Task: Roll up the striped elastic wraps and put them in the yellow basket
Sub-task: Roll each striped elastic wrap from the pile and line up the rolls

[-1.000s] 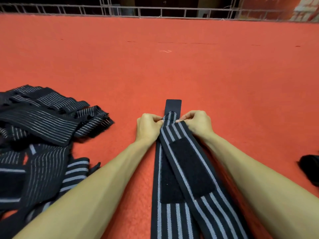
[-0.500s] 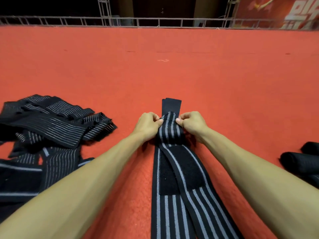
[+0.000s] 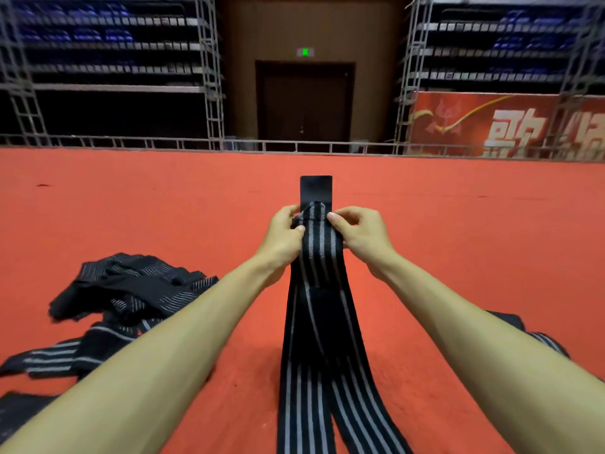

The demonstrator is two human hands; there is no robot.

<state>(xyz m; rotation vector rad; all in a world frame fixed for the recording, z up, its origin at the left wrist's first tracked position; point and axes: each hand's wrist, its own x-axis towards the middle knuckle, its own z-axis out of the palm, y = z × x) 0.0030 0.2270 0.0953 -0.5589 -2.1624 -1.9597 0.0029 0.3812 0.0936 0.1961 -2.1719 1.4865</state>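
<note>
One broad red floor covering (image 3: 131, 204) is filling the middle of the view and running to a metal railing (image 3: 327, 147) at the far edge. Beyond the railing, a dark door (image 3: 304, 103) is standing at far centre, and a red banner (image 3: 474, 126) with pale characters is hanging at far right. On the near left, a loose pile of striped wraps (image 3: 131, 290) is lying unrolled on the covering. At centre, one long striped wrap (image 3: 314, 355) is running from the near edge toward the far side, in two layers that are parting at the near end. Another striped piece (image 3: 540, 339) is showing at near right, partly hidden by the right forearm. The left hand (image 3: 283, 237) is pinching the left edge of the central wrap's bunched far part, thumb on top and fingers curled behind. The right hand (image 3: 360, 237) is pinching the right edge likewise, thumb tip pressing on the fabric. The wrap's plain black end tab (image 3: 316, 191) is protruding just beyond both hands; whether it is lying flat cannot be told. A small green sign (image 3: 305, 52) is glowing above the door.
</note>
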